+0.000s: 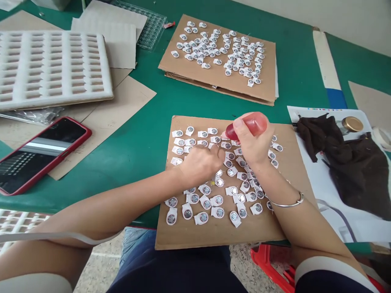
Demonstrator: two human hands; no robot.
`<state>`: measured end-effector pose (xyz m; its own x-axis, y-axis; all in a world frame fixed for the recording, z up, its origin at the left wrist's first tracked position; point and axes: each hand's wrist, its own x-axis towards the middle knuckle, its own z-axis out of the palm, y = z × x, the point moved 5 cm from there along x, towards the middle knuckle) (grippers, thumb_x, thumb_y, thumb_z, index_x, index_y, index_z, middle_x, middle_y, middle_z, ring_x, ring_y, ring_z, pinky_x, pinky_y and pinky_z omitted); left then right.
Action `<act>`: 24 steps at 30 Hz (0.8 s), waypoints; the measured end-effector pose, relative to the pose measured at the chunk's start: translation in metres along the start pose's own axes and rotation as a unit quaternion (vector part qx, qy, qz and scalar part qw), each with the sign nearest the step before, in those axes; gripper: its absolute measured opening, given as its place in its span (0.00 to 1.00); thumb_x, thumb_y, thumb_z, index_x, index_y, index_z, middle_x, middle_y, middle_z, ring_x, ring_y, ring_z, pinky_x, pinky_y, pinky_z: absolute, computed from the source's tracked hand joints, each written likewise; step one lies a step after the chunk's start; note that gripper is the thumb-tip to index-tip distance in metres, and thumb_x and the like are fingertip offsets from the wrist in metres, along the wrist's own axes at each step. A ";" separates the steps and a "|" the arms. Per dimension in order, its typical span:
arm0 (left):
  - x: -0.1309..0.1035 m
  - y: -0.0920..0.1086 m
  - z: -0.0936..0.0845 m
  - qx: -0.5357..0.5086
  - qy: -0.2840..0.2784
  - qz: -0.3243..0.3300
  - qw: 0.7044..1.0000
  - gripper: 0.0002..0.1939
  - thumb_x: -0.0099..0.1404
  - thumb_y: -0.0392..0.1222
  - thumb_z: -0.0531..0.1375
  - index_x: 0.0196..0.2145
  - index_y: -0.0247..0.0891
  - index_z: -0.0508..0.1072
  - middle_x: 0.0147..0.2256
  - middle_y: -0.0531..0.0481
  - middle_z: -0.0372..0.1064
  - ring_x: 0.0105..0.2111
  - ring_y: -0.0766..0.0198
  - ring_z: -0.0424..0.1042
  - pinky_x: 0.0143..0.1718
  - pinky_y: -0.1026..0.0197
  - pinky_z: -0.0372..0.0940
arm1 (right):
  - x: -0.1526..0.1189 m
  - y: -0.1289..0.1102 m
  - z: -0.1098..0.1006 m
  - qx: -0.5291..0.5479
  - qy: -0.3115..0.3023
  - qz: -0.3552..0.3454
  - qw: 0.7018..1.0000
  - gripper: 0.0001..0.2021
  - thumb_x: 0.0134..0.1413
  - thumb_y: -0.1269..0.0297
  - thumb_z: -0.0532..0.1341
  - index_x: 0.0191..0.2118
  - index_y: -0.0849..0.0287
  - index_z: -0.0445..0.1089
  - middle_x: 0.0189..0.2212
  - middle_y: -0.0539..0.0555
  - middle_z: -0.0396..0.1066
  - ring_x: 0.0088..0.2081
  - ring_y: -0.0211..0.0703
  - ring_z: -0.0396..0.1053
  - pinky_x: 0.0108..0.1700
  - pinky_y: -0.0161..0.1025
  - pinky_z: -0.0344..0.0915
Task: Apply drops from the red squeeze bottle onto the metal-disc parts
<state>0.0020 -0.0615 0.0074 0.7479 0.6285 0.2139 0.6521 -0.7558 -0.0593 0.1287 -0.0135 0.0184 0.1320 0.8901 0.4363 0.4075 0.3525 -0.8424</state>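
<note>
My right hand [256, 142] is wrapped round a red squeeze bottle [252, 125], its tip tilted down to the left. That tip is close over small round silver parts with white tabs [226, 145], which lie on a brown cardboard sheet [180, 236]. Beside the tip, my left hand [203, 162] rests low over the same parts with its fingers curled in. Whatever its fingertips pinch is hidden from view. Several rows of the parts spread around and below both hands, and some are covered by them.
Behind, a cardboard stack [171, 67] carries more such parts. To the left are a white foam tray [108, 87] and a red-cased phone [45, 150]. On the right, dark cloth [357, 171] and a gold-lidded jar [352, 124] lie on white paper. The green table [137, 118] runs underneath.
</note>
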 end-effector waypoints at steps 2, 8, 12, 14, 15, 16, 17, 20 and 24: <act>0.000 0.003 0.000 0.008 0.015 0.000 1.000 0.12 0.53 0.24 0.48 0.27 0.33 0.67 0.26 0.44 0.70 0.16 0.62 0.66 0.15 0.61 0.46 | -0.001 0.000 0.000 -0.022 0.015 0.010 1.000 0.13 0.47 0.50 0.63 0.30 0.55 0.67 0.26 0.50 0.69 0.29 0.42 0.71 0.32 0.46 0.72; 0.001 0.005 0.001 -0.002 0.021 -0.004 1.000 0.14 0.53 0.23 0.46 0.27 0.32 0.68 0.28 0.41 0.71 0.17 0.61 0.66 0.14 0.60 0.49 | -0.001 0.002 0.002 -0.042 0.008 0.009 0.999 0.13 0.46 0.51 0.63 0.29 0.56 0.68 0.24 0.50 0.68 0.27 0.41 0.68 0.32 0.45 0.70; 0.000 0.005 0.001 -0.011 0.025 -0.002 1.000 0.14 0.53 0.22 0.46 0.28 0.32 0.69 0.28 0.40 0.71 0.17 0.62 0.66 0.14 0.61 0.49 | -0.002 0.003 0.003 -0.052 0.005 0.007 0.999 0.13 0.46 0.52 0.64 0.29 0.56 0.68 0.24 0.50 0.68 0.27 0.41 0.68 0.32 0.45 0.69; 0.000 0.005 0.001 -0.014 0.023 0.002 1.000 0.14 0.52 0.22 0.46 0.28 0.32 0.69 0.27 0.40 0.70 0.16 0.62 0.66 0.14 0.61 0.48 | -0.002 0.003 0.003 -0.054 0.002 0.008 0.998 0.13 0.47 0.52 0.63 0.30 0.56 0.68 0.24 0.50 0.68 0.27 0.41 0.67 0.32 0.45 0.69; 0.001 0.005 0.001 -0.015 0.021 0.003 1.000 0.14 0.52 0.22 0.46 0.28 0.32 0.69 0.27 0.40 0.70 0.16 0.62 0.66 0.14 0.61 0.48 | -0.002 0.003 0.003 -0.057 0.003 0.007 0.998 0.13 0.47 0.52 0.63 0.30 0.56 0.68 0.24 0.50 0.68 0.27 0.41 0.67 0.32 0.45 0.68; 0.001 0.004 0.001 -0.015 0.019 0.004 1.000 0.15 0.52 0.22 0.46 0.28 0.32 0.69 0.28 0.40 0.70 0.16 0.61 0.66 0.13 0.61 0.48 | -0.002 0.002 0.003 -0.060 0.003 0.005 0.998 0.13 0.47 0.52 0.63 0.29 0.56 0.68 0.24 0.50 0.68 0.27 0.41 0.67 0.33 0.45 0.68; 0.001 0.004 0.001 -0.016 0.016 0.004 1.000 0.15 0.52 0.22 0.45 0.28 0.32 0.69 0.28 0.40 0.70 0.16 0.61 0.66 0.13 0.61 0.48 | -0.002 0.001 0.003 -0.063 0.003 0.002 0.998 0.12 0.47 0.52 0.63 0.29 0.56 0.68 0.24 0.50 0.68 0.27 0.41 0.67 0.33 0.45 0.68; 0.002 0.004 0.001 -0.019 0.005 0.005 1.000 0.15 0.52 0.22 0.46 0.28 0.32 0.69 0.27 0.41 0.71 0.16 0.61 0.66 0.13 0.61 0.49 | -0.001 -0.001 0.003 -0.074 0.003 -0.010 0.997 0.12 0.47 0.53 0.64 0.28 0.57 0.67 0.23 0.50 0.68 0.27 0.41 0.67 0.34 0.45 0.67; 0.000 0.006 -0.001 -0.013 0.011 0.008 1.000 0.14 0.52 0.22 0.46 0.27 0.32 0.68 0.29 0.40 0.72 0.16 0.60 0.66 0.13 0.61 0.50 | -0.002 0.003 0.005 -0.074 0.002 -0.009 0.997 0.12 0.47 0.53 0.63 0.29 0.57 0.68 0.24 0.51 0.68 0.27 0.41 0.67 0.34 0.46 0.67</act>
<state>0.0056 -0.0665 0.0082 0.7547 0.6127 0.2347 0.6368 -0.7701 -0.0376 0.1253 -0.0129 0.0138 0.1275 0.8827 0.4524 0.5392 0.3212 -0.7785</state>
